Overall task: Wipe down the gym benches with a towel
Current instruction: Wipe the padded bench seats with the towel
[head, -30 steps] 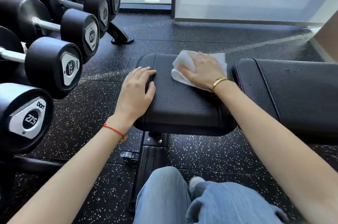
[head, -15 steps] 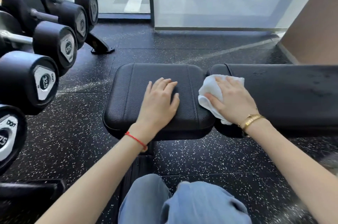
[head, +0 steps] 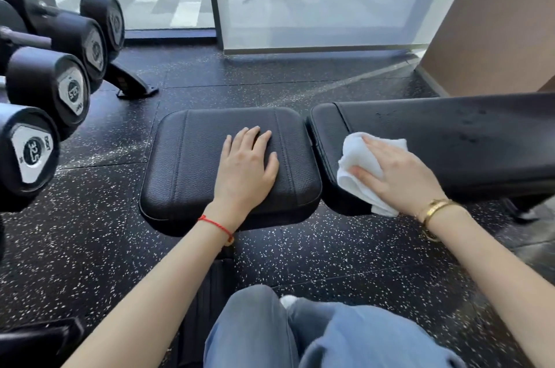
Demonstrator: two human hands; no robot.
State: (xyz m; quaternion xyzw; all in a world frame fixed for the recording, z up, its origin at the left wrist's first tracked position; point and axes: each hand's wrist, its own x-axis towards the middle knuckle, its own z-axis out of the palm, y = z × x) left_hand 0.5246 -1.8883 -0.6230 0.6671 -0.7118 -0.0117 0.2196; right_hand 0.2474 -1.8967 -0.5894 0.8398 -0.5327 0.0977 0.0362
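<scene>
right hand (head: 401, 171) flat, pressing towel (head: 359, 171), moved onto back pad (head: 450, 133) | left hand (head: 246, 171) stays flat on seat pad (head: 192, 163)

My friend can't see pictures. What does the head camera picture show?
A person's right hand presses a white towel on the long black bench pad, while the left hand rests flat on the square seat pad. Dumbbells sit on a rack to the left.
</scene>
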